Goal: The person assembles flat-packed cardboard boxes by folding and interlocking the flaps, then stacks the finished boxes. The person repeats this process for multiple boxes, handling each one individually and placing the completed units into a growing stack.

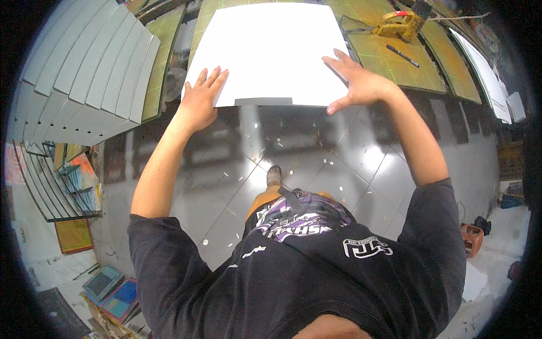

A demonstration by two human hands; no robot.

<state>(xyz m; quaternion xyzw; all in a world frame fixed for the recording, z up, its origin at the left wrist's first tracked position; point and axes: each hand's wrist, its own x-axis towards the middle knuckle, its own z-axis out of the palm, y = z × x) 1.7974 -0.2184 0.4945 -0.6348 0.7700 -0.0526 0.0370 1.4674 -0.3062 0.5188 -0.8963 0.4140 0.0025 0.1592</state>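
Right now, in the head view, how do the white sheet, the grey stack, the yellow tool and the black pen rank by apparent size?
Largest to smallest:
1. White sheet and grey stack: too alike to rank
2. Yellow tool
3. Black pen

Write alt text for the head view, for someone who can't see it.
A person's left hand and right hand touch opposite sides of a large white sheet on a yellow-green table. A stack of grey panels stands to the left; a yellow tool and black pen lie to the right.
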